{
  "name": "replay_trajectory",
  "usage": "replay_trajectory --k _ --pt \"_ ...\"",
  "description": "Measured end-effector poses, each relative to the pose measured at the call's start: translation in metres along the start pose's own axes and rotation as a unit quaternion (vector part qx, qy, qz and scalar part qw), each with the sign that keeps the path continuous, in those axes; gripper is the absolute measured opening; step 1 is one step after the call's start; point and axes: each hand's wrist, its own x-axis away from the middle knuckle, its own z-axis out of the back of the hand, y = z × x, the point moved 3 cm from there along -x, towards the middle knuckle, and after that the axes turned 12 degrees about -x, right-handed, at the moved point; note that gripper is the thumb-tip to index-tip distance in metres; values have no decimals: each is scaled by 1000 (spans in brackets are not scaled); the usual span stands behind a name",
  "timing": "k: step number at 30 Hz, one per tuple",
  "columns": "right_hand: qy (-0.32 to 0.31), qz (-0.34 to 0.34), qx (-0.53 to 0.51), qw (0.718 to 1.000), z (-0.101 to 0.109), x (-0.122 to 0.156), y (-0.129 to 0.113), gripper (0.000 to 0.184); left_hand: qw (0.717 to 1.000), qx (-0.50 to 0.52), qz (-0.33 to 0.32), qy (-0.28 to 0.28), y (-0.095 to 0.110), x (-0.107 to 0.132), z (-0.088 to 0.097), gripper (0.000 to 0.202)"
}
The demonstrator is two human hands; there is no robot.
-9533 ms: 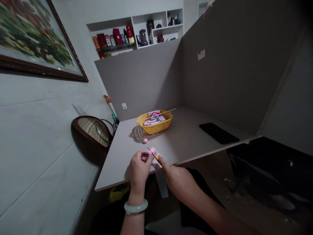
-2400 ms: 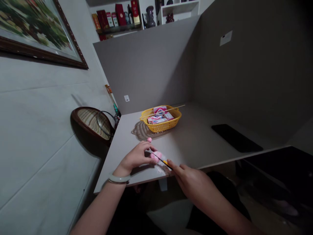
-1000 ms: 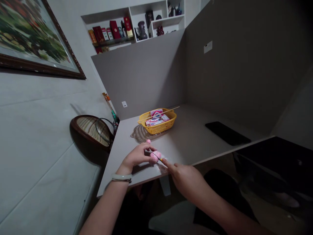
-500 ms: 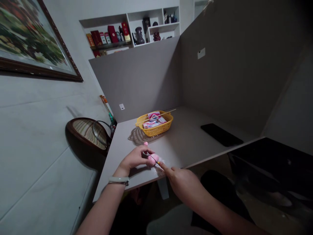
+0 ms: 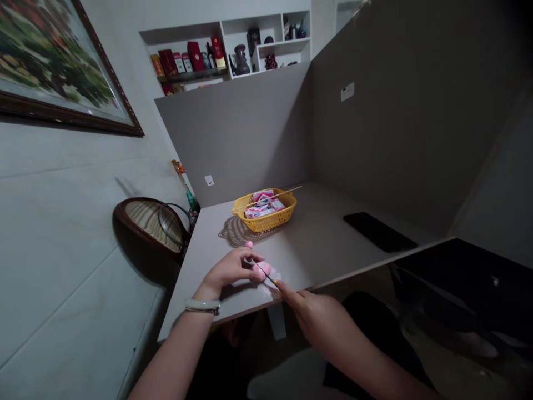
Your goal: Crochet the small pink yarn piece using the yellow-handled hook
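The pink lump point(image 5: 264, 270) is being pinned to the table point(image 5: 325, 244), near its front edge, by the curled left hand point(image 5: 227, 271). A thin blade point(image 5: 270, 278) is being pinched by the closed right hand point(image 5: 318, 319), its tip touching the lump.

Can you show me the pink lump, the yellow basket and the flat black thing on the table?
pink lump point(image 5: 265, 268): head view, on its pink top.
yellow basket point(image 5: 266, 223): head view, on its front wall.
flat black thing point(image 5: 380, 231): head view, middle of its top face.

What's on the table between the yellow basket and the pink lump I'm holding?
In the head view, a small pink ball lies there, near the left hand.
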Motion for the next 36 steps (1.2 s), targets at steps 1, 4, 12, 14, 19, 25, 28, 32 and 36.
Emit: replay_trajectory --k 1,4,12,14,19,25,28,32,36 --pt "1 2 -9 1000 2 5 2 67 1000 0 0 -1 1 0 0 45" --pt "8 -4 -14 1000 7 11 4 68 1000 3 7 -3 4 0 -1 46" --pt "-2 2 2 1000 8 0 -2 65 1000 9 -2 -1 -2 0 -3 47" --pt "-12 0 -4 1000 10 9 2 71 1000 11 1 -9 -1 0 -4 47" --pt "-12 -15 2 1000 8 -2 -3 65 1000 -5 2 -5 3 -1 -3 44" --pt "-33 -14 34 999 6 -2 -7 69 1000 25 2 -1 -6 -1 -5 50" --pt "-41 -3 31 999 8 12 -3 78 999 37 15 -18 -3 -1 -6 51" --pt "-32 -17 42 998 7 0 -8 72 999 42 19 -28 1 -3 -7 50" --pt "-20 -15 29 999 5 -9 -6 66 998 58 22 -24 -3 -3 -7 50"
